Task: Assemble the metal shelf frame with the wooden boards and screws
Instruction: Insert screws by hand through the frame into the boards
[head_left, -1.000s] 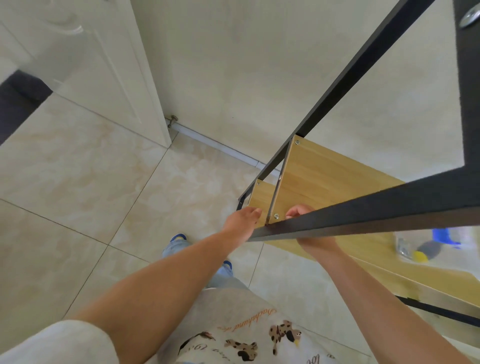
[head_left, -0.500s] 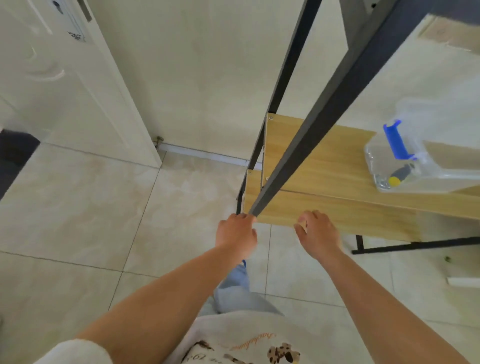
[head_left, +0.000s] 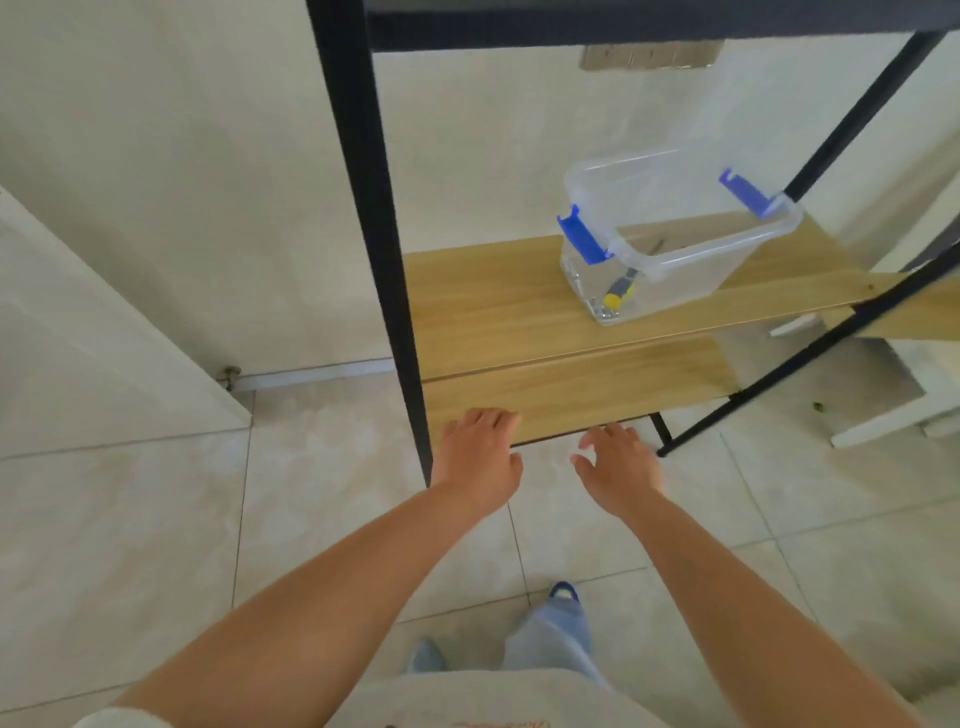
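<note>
- A black metal shelf frame (head_left: 363, 171) stands upright on a pale tiled floor (head_left: 130, 519), close to a cream wall (head_left: 208, 156); its near left post runs from the top of the view down to the tiles.
- Two light wooden boards sit in the frame: an upper board (head_left: 493, 306) and a lower board (head_left: 571, 389) just beneath and in front of it.
- A clear plastic box (head_left: 675, 244) with blue clips rests on the upper board, holding a yellow-handled screwdriver (head_left: 618, 296) and small metal parts (too blurred to identify).
- The left hand (head_left: 478, 457) reaches beside the left post, fingers loosely extended over the front edge of the lower board; whether they touch it cannot be told.
- The right hand (head_left: 618, 467) hovers just short of the same edge, fingers spread and holding nothing.
- Half a second earlier the frame leaned steeply across the view and both hands were at the board's front edge; now the frame appears vertical, and the whole box is in view.
- A second earlier, both hands were up against the tilted frame.
</note>
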